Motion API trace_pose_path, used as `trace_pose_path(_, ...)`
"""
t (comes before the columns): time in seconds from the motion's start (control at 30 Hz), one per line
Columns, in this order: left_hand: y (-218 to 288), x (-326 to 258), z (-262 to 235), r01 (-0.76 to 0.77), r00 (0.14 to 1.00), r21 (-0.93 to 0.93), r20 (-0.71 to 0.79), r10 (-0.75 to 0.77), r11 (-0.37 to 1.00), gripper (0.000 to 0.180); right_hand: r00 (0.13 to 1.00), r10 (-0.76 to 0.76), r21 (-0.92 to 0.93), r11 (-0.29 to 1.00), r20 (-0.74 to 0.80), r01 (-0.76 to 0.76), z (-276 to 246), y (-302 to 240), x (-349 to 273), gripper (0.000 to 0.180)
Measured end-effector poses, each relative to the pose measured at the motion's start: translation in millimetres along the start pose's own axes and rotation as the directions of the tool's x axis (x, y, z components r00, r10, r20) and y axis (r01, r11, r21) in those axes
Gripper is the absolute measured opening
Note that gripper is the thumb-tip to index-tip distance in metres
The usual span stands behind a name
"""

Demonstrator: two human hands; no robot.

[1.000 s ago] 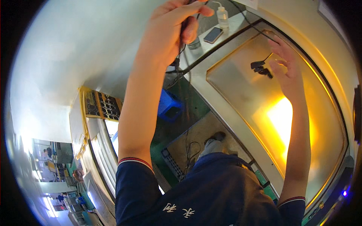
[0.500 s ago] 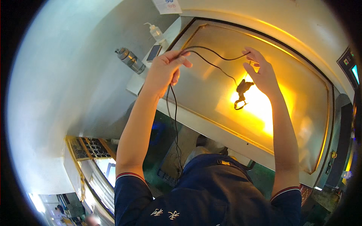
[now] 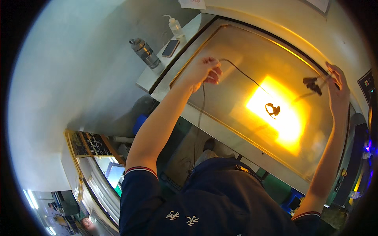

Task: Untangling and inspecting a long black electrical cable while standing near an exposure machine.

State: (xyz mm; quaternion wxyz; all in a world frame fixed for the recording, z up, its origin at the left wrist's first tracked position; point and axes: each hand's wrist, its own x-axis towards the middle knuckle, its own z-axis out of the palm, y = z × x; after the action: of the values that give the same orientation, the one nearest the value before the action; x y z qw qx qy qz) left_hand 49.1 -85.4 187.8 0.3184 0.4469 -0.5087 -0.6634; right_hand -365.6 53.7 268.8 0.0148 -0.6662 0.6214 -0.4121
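Note:
My left hand [image 3: 208, 71] is closed around a thin black cable [image 3: 241, 70] above the left part of a large glass-topped table [image 3: 232, 43]. One length arcs right toward a bright yellow patch, and another hangs down past the table's front edge. At the far right, my right hand [image 3: 338, 84] is raised with a blurred dark strand at its fingers. Beside those fingers hangs a dark, clip-like piece [image 3: 313, 85], smeared by motion. A small black looped strap [image 3: 272, 110] shows against the lit patch. How it connects to the cable is unclear.
On a white ledge at the back left are a dark water bottle [image 3: 145, 53], a phone [image 3: 170, 48] and a white squeeze bottle [image 3: 175, 26]. A curved pale wall [image 3: 98, 78] bounds the left. Dark equipment [image 3: 352, 145] borders the table's right end.
My right hand has swung right, away from my left hand, which moved slightly right. The dark pieces, bunched together before, now show in two places. The view has shifted a little.

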Motion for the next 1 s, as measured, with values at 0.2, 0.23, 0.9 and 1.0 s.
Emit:
trace_pose_path(0.2, 23, 16, -46, -0.187, 0.979, -0.169, -0.112, 0.17, 0.968, 0.014, 0.994, 0.047, 0.225, 0.972, 0.104, -0.069, -3, 36, -28, 0.034)
trace_pose_path(0.23, 24, 16, -49, -0.177, 0.981, -0.17, -0.108, 0.16, 0.969, 0.014, 0.977, 0.15, 0.22, 0.959, 0.152, -0.181, 2, 34, -33, 0.034)
trace_pose_path(0.9, -148, 11, 32, -0.351, 0.913, 0.917, 0.291, 0.285, 0.188, 0.08, 0.767, 0.641, 0.19, 0.75, 0.027, -0.633, 139, 75, -273, 0.02)
trace_pose_path(1.0, -223, 66, 49, -0.459, 0.864, 0.883, 0.417, 0.281, 0.1, 0.072, 0.754, 0.657, 0.21, 0.738, -0.006, -0.642, 154, 74, -266, 0.02)
